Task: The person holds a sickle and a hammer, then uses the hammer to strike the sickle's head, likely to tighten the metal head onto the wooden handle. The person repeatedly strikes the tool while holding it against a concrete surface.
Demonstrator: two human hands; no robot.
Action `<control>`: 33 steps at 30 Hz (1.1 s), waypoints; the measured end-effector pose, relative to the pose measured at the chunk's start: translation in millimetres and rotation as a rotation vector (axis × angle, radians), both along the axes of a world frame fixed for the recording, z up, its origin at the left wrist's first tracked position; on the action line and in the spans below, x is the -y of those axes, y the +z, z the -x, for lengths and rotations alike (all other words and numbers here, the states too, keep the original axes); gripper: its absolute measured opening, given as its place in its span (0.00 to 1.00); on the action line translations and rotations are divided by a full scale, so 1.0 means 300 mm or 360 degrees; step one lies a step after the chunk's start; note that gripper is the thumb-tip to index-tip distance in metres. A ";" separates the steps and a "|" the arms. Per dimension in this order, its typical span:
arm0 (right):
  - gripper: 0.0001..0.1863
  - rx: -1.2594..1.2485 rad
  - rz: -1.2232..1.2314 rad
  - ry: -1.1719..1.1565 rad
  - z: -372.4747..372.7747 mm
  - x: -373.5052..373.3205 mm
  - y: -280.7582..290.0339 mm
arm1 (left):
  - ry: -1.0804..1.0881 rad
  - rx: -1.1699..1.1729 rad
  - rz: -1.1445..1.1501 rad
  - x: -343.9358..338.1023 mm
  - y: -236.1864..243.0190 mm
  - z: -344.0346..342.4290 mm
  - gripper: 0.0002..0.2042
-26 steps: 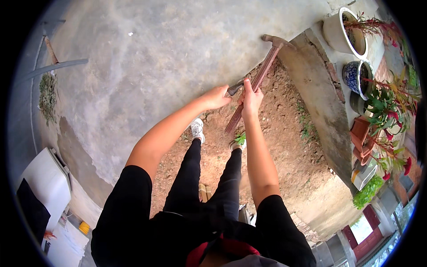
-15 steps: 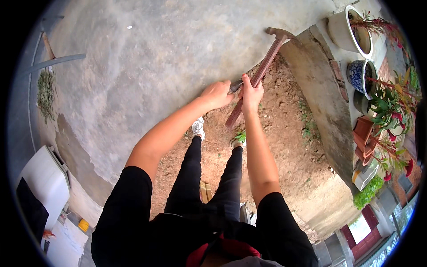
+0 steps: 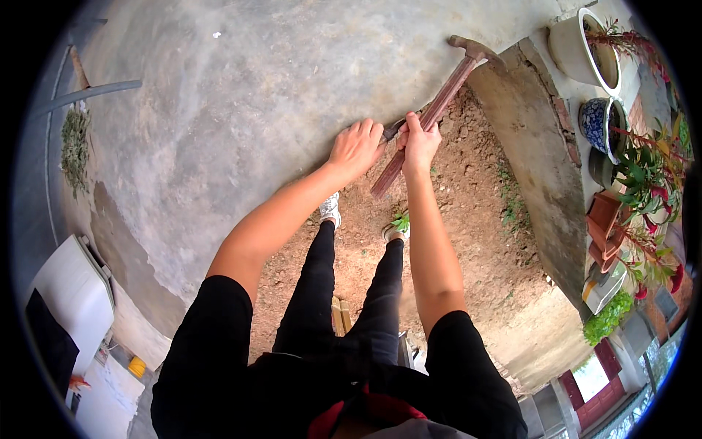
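Note:
My right hand [image 3: 422, 148] is wrapped round the reddish-brown wooden handle of a claw hammer [image 3: 446, 99]. The handle slants up to the right, and its rusty head lies at the top, over the concrete near a low wall. Between my hands shows a short dark metal piece [image 3: 393, 132], partly covered by fingers, so its full shape is hidden. My left hand [image 3: 358, 148] is closed at the left end of this piece, knuckles up. The other end reaches the fingers of my right hand beside the hammer handle.
Grey concrete [image 3: 241, 88] spreads ahead and left, bordering a patch of loose brown soil [image 3: 468, 212] under my feet. A low concrete wall [image 3: 523, 139] runs along the right, with a white pot [image 3: 574, 51], a blue-patterned pot [image 3: 596, 124] and plants behind. A white panel [image 3: 73, 300] stands lower left.
Both hands and the hammer have shifted slightly up and to the right. The fingers of my left hand have lifted a little, while the right keeps its grip.

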State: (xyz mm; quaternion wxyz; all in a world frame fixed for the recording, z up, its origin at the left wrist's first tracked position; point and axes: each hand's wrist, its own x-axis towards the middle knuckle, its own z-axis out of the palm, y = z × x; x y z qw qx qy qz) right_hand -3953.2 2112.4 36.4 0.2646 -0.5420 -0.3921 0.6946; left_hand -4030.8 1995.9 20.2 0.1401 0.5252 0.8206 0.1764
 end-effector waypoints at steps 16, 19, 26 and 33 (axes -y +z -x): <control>0.16 0.0794 -0.0614 0.0750 -0.576 0.281 0.150 | 0.0052 -0.0176 -0.0104 0.022 -0.015 -0.007 0.15; 0.16 0.1030 -0.0501 0.1002 -0.613 0.345 0.252 | 0.0049 -0.0180 -0.0088 0.030 -0.021 -0.009 0.16; 0.16 0.1149 -0.0516 0.1205 -0.573 0.294 0.334 | 0.0052 -0.0203 -0.0045 0.032 -0.018 -0.009 0.17; 0.15 0.1106 -0.0718 0.1121 -0.579 0.250 0.411 | 0.0043 -0.0181 -0.0050 0.027 0.007 -0.009 0.17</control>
